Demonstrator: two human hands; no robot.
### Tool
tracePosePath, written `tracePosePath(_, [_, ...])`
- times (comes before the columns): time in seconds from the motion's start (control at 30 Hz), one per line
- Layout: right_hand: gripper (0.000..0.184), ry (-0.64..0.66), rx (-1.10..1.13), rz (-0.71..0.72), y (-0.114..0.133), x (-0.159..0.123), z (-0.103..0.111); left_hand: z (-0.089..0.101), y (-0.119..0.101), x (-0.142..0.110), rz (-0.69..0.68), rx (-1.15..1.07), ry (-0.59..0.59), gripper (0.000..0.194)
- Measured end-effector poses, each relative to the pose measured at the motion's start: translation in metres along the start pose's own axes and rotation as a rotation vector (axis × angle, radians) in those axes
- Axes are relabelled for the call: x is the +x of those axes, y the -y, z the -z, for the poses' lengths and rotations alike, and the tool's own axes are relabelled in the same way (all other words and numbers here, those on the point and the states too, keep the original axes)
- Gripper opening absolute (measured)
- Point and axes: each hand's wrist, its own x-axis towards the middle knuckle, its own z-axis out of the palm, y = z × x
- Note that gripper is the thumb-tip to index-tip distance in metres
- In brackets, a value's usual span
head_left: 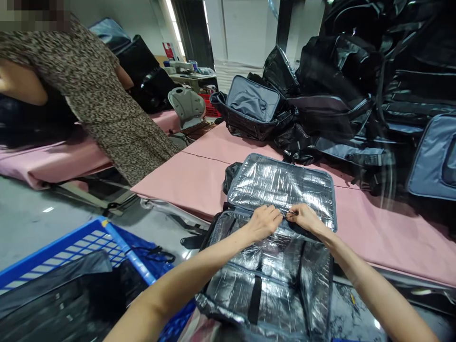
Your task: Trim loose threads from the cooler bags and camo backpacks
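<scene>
An open insulated bag (270, 280) with a silver foil lining lies in front of me, half over the edge of the pink table (192, 175). Its foil lid (281, 187) lies flat on the table. My left hand (265, 221) and my right hand (302, 216) meet at the hinge between lid and body. Both pinch the back rim of the bag there, fingers closed. The right fingertips grip something small and thin at the seam that I cannot make out.
A heap of black and grey bags (356, 95) covers the far right of the table, one open bag (252, 107) among them. A blue plastic crate (107, 251) with dark items stands at lower left. A person in a patterned dress (103, 104) stands at the left.
</scene>
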Motion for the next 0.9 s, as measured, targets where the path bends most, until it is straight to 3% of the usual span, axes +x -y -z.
tracePosePath(0.17, [0.016, 0.013, 0.036, 0.004, 0.000, -0.002, 0.001, 0.001, -0.001, -0.005, -0.076, 0.056, -0.045, 0.026])
tracePosePath(0.37, [0.015, 0.012, 0.054, 0.022, -0.002, -0.002, 0.000, -0.002, -0.010, -0.006, 0.062, -0.011, 0.018, 0.026])
tracePosePath(0.5, [0.016, 0.008, 0.057, 0.028, -0.005, 0.000, -0.003, 0.000, -0.011, 0.005, 0.150, -0.035, 0.135, 0.022])
tracePosePath(0.67, [0.019, -0.004, 0.076, 0.055, -0.010, -0.005, -0.001, 0.014, -0.005, 0.009, 0.164, -0.154, 0.270, 0.013])
tracePosePath(0.8, [0.029, -0.238, 0.014, 0.094, -0.018, -0.024, 0.006, 0.016, -0.004, 0.005, 0.185, -0.155, 0.235, 0.016])
tracePosePath(0.9, [0.033, -0.437, -0.224, 0.254, -0.024, -0.042, 0.006, 0.014, -0.005, 0.003, 0.177, -0.140, 0.206, 0.016])
